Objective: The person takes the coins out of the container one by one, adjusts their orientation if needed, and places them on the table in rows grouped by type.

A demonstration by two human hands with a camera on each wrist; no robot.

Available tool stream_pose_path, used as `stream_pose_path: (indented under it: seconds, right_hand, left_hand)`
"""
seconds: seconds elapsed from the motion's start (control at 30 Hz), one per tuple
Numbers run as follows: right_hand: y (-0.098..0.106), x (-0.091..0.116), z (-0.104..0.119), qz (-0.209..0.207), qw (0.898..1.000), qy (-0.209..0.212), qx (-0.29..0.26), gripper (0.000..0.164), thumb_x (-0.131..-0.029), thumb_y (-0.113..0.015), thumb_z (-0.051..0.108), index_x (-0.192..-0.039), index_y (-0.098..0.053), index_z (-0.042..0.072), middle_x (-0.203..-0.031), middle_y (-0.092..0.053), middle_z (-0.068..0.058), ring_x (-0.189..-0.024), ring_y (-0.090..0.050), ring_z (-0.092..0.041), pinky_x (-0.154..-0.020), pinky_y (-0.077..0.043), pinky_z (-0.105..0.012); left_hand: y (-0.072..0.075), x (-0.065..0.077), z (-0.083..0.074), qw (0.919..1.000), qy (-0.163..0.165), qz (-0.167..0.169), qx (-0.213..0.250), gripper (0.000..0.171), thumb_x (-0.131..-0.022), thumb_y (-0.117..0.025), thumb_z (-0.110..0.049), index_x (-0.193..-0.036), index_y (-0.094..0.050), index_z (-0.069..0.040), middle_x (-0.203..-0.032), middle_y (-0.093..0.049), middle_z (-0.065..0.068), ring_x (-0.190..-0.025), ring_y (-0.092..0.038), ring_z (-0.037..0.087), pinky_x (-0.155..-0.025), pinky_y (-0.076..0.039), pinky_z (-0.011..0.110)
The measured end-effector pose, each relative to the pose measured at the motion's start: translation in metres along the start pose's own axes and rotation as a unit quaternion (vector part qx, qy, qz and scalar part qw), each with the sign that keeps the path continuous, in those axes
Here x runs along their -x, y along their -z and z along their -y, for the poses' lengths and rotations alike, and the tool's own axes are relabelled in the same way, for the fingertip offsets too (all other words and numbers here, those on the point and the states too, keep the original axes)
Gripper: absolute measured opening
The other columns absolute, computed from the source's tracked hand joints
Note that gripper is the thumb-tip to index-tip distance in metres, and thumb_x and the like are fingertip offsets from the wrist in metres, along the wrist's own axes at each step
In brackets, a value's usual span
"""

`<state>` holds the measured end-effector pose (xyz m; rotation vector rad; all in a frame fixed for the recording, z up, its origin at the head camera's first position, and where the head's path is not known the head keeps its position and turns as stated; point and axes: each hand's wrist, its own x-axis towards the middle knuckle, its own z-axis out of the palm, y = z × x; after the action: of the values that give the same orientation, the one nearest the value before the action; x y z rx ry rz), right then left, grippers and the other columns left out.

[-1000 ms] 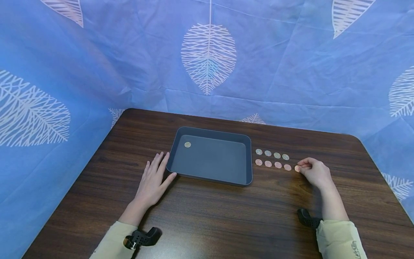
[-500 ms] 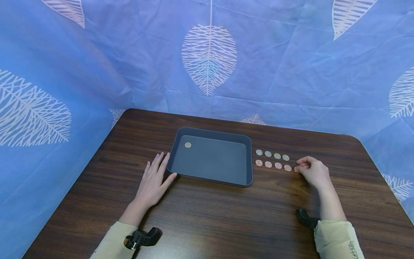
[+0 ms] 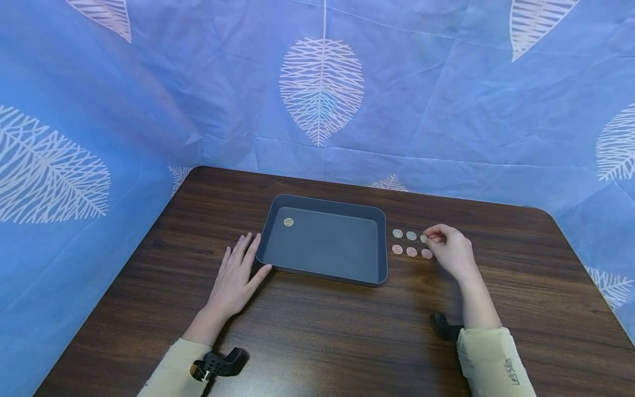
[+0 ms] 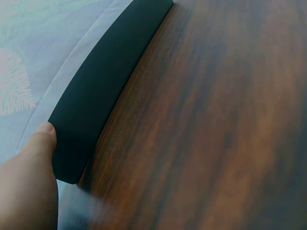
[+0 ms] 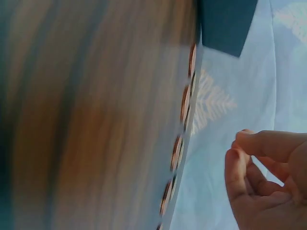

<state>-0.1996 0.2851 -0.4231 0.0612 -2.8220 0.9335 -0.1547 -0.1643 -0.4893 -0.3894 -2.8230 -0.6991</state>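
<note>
My left hand (image 3: pixel 234 282) lies with fingers spread at the left end of the dark grey tray (image 3: pixel 317 278), its thumb on the corner; the left wrist view shows the thumb (image 4: pixel 44 143) against the tray wall (image 4: pixel 103 72). A silver-coloured coin (image 3: pixel 288 222) lies in the tray near its back left. Above the right end of two coin rows is my right hand (image 3: pixel 450 251), covering some coins. In the right wrist view the right hand (image 5: pixel 268 177) is raised off the table, fingers loosely bent, thumb tip close to the index tip; no coin shows between them.
Right of the tray, a silver-coloured row starts with a coin (image 3: pixel 397 234), and a copper-coloured row with a coin (image 3: pixel 397 249). Several copper-coloured coins (image 5: pixel 176 152) appear edge-on. A blue leaf-patterned cloth (image 3: pixel 446 99) hangs behind the wooden table (image 3: pixel 322 342).
My right hand has moved left and slightly away from me, from the end copper-coloured coin to above the coin rows. The left hand and the tray stay put.
</note>
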Motion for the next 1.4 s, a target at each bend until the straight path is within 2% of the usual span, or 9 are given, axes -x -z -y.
stream_pose_path:
  seconds: [0.23,0.47,1.03,1.4]
  right_hand:
    - [-0.02,-0.012,0.033,0.001,0.999,0.032,-0.034,0.015,-0.092,-0.059,0.002,-0.103,-0.065,-0.004,-0.091,-0.063,-0.016,-0.082,-0.061,-0.03,-0.074,-0.049,-0.044]
    - [-0.042,-0.024,0.061,0.024,0.996,0.044,-0.07,0.015,-0.092,-0.059,0.001,-0.105,-0.065,-0.003,-0.096,-0.061,-0.016,-0.086,-0.061,-0.029,-0.079,-0.05,-0.043]
    - [-0.083,-0.039,0.111,0.053,0.989,0.075,-0.118,0.016,-0.091,-0.062,0.002,-0.106,-0.066,-0.003,-0.098,-0.059,-0.015,-0.087,-0.06,-0.027,-0.078,-0.05,-0.04]
    - [-0.112,-0.051,0.151,0.084,0.982,0.094,-0.141,0.016,-0.091,-0.062,0.001,-0.105,-0.066,-0.002,-0.1,-0.059,-0.012,-0.088,-0.059,-0.024,-0.077,-0.05,-0.037]
  left_hand:
    - [0.002,-0.001,0.0,1.0,0.004,0.007,0.002,0.073,-0.097,-0.041,-0.056,-0.155,-0.016,-0.018,-0.157,-0.018,0.013,-0.145,-0.009,0.027,-0.114,-0.007,0.054]
    - [0.003,-0.001,-0.001,0.9999,0.008,0.012,0.005,0.074,-0.097,-0.042,-0.056,-0.155,-0.015,-0.019,-0.158,-0.016,0.012,-0.145,-0.009,0.027,-0.114,-0.006,0.053]
    - [0.003,-0.001,-0.002,0.9999,0.01,0.011,0.004,0.073,-0.097,-0.042,-0.056,-0.155,-0.016,-0.019,-0.157,-0.017,0.012,-0.145,-0.01,0.026,-0.114,-0.006,0.052]
    - [0.003,0.0,-0.002,0.9998,0.012,0.012,0.004,0.074,-0.096,-0.042,-0.056,-0.155,-0.015,-0.021,-0.157,-0.017,0.012,-0.145,-0.009,0.025,-0.114,-0.006,0.052]
